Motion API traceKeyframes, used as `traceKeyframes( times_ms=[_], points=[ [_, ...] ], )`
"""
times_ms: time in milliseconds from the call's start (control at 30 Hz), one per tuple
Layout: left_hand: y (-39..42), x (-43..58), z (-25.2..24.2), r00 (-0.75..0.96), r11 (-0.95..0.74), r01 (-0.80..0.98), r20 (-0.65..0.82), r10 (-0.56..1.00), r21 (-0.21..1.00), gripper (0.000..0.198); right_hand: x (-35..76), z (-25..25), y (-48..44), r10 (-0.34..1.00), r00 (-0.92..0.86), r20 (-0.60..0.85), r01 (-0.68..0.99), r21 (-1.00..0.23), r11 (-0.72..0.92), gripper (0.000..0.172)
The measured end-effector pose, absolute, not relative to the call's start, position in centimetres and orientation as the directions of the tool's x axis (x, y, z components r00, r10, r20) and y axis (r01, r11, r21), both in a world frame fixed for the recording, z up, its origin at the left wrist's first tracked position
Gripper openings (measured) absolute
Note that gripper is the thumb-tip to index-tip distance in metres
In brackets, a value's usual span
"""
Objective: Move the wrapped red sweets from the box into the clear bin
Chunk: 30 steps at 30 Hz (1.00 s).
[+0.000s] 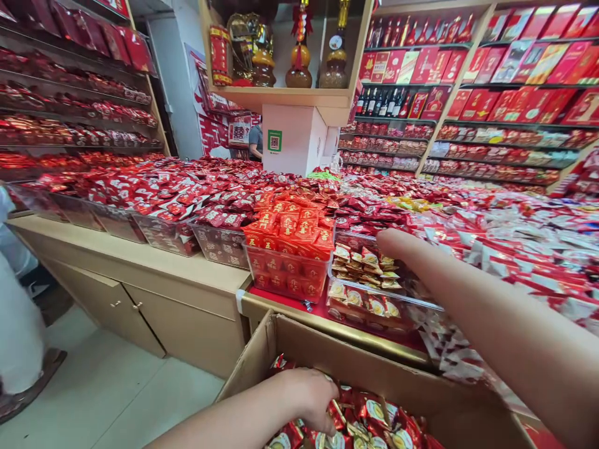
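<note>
My left hand reaches down into an open cardboard box, its fingers curled around small red-and-gold wrapped candies. More of the same candies lie loose around it in the box. My right hand is over the back right of a clear plastic bin that stands just beyond the box. Its fingers are hidden from me, so its grip does not show. Gold-wrapped candies sit low in that bin, below the level of the neighbouring heaps.
A clear bin of orange-red packets stands left of the half-filled one. Heaped bins of red packets line the wooden counter. White-and-red packets spread under my right arm. A display shelf rises behind; another person's leg is at left.
</note>
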State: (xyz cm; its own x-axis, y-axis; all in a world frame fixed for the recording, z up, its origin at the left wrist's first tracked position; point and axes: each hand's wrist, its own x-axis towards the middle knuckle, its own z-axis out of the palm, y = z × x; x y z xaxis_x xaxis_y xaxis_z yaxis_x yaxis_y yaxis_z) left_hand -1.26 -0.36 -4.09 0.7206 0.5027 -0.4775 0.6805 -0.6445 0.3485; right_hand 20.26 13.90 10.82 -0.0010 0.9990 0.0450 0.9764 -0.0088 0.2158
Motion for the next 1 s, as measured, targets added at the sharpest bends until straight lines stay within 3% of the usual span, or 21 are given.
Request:
traceKeyframes(
  times_ms=[133,333,600,700,800,900,933,1000],
  points=[
    [-0.2,-1.2,-4.2,0.717,-0.666,0.676,-0.489,0.496,0.316,0.045,21.0,8.9,13.6,0.997,0.069,-0.019,0.962,0.265,-0.061,0.030],
    [-0.1,-1.1,-4.7,0.728,-0.657,0.670,-0.482,0.488,0.345,0.050,21.7,8.5,13.1,0.994,0.109,-0.005,0.946,0.307,-0.103,0.030],
    [0.2,-1.5,-3.3,0.691,-0.657,0.692,-0.539,0.482,0.299,0.057,21.4,14.7,10.9,0.984,0.065,0.168,0.946,0.303,-0.114,0.021],
    [0.2,-1.7,-2.8,0.730,-0.645,0.670,-0.481,0.485,0.367,0.056,21.3,16.5,8.2,0.950,0.000,0.314,0.993,0.109,-0.036,0.017],
    [0.3,-1.7,-2.3,0.785,-0.573,0.614,-0.348,0.512,0.543,0.050,21.1,16.5,5.0,0.953,0.014,0.303,0.943,-0.322,0.089,0.020],
    [0.2,-1.2,-1.5,0.812,-0.275,0.437,-0.245,0.530,0.856,0.050,19.8,14.4,1.8,0.980,0.014,0.197,0.725,-0.677,0.126,0.027],
    [0.2,-1.1,-1.2,0.823,-0.128,0.325,-0.214,0.526,0.937,0.054,19.0,13.3,0.7,0.985,-0.009,0.170,0.667,-0.733,0.133,0.027],
    [0.0,-0.8,-0.5,0.842,0.142,0.073,-0.137,0.522,0.987,0.060,17.4,10.8,-1.1,0.988,-0.085,0.131,0.605,-0.781,0.155,0.024]
  ],
)
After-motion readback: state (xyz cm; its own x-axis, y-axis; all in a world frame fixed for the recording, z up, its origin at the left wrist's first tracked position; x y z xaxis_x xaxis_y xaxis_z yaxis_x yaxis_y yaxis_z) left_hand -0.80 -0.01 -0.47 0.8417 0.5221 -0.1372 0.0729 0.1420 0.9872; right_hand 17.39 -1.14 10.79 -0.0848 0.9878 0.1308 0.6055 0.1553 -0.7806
